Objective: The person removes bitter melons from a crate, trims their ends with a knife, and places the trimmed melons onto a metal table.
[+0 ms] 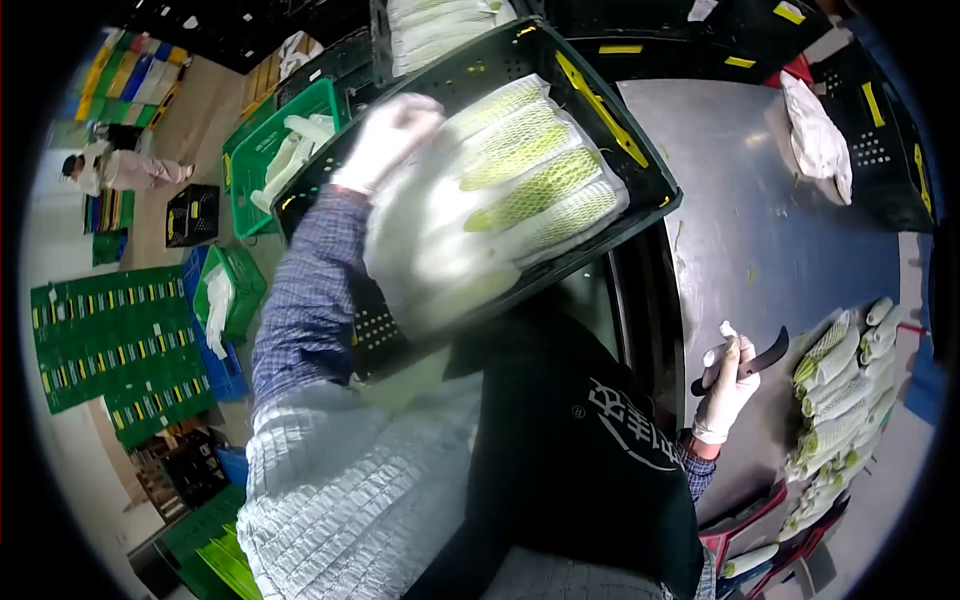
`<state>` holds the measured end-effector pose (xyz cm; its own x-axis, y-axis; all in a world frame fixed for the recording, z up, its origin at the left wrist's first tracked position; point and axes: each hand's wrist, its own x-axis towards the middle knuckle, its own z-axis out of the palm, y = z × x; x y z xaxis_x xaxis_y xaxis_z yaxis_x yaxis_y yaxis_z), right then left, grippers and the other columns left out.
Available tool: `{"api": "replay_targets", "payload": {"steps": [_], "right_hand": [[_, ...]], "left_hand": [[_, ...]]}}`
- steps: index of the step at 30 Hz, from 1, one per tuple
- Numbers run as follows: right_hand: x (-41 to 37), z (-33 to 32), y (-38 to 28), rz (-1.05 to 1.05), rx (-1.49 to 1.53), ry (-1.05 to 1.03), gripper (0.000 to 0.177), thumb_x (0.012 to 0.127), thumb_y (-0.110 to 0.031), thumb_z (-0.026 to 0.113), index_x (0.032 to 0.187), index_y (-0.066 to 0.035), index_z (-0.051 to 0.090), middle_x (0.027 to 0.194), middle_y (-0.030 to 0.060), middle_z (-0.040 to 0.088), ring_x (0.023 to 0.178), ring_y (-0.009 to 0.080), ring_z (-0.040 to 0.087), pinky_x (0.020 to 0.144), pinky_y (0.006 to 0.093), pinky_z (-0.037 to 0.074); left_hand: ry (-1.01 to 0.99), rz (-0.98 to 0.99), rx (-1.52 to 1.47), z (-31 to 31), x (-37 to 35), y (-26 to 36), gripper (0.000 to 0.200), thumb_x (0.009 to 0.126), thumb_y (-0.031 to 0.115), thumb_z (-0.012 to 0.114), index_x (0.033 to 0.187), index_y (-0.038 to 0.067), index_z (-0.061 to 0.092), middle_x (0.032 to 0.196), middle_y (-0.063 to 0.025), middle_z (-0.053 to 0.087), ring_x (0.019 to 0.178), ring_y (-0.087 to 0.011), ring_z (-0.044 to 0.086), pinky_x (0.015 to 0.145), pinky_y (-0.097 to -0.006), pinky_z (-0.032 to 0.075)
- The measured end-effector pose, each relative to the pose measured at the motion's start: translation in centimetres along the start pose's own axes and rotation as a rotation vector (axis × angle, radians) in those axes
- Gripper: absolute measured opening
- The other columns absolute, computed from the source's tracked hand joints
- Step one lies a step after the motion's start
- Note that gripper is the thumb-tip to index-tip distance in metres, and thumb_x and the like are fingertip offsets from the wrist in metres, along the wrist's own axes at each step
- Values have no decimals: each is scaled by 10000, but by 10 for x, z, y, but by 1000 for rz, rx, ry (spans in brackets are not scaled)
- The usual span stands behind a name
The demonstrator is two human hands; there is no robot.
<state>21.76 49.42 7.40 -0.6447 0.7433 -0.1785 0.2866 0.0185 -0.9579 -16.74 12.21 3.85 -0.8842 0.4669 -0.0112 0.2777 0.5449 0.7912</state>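
The black crate (640, 225) tilts to the left of the shiny table (745, 240). In it, long white and green vegetables in nets (545, 175) run the same way as its long sides. The left hand (390, 140) is much nearer, by the crate's far long side. Its fingers look curled, but blur hides any hold. The right hand (725, 390), near the table's left edge, is closed around a curved knife (768, 355).

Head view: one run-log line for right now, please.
left hand: at dark crate, grip unclear | right hand: holding curved knife | crate: netted vegetables inside
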Motion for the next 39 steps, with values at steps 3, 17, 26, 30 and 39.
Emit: {"api": "replay_targets", "payload": {"steps": [3,17,26,30,39], "right_hand": [[-7,1,-3,23,-90,51,223,1039,-155,519,1114,3,657,658,-16,555,460,11,327,461,189,243],[-46,-13,16,125,-155,203,197,1031,-106,524,1145,-14,656,684,5,603,463,12,377,448,192,265],[-60,-14,22,123,-75,237,196,1035,-143,539,1151,-42,662,672,-21,580,461,12,350,434,196,257],[-72,-27,27,118,-59,290,203,1038,-145,535,1157,-41,661,672,-23,579,471,7,353,441,196,257],[-61,-27,36,-192,-428,226,348,901,78,502,1215,-3,629,749,56,596,591,96,459,590,230,434]], "left_hand": [[-311,15,339,90,5,9,434,906,307,663,1236,30,617,1083,-122,688,1029,-224,659,957,-328,497],[-445,-213,42,222,31,-57,1083,659,371,898,1540,92,334,1359,-207,575,1274,-296,536,1102,-358,409],[-327,-150,258,199,15,-30,913,644,444,867,1347,-32,531,1256,-245,620,1182,-333,583,1032,-391,449],[-241,-218,-177,152,3,-51,749,790,251,817,1419,25,478,1301,-171,627,1164,-273,611,1009,-366,497],[-455,-77,-939,78,-29,72,1003,621,177,899,1475,36,392,1388,-114,571,1231,-255,592,1067,-413,476]]}}
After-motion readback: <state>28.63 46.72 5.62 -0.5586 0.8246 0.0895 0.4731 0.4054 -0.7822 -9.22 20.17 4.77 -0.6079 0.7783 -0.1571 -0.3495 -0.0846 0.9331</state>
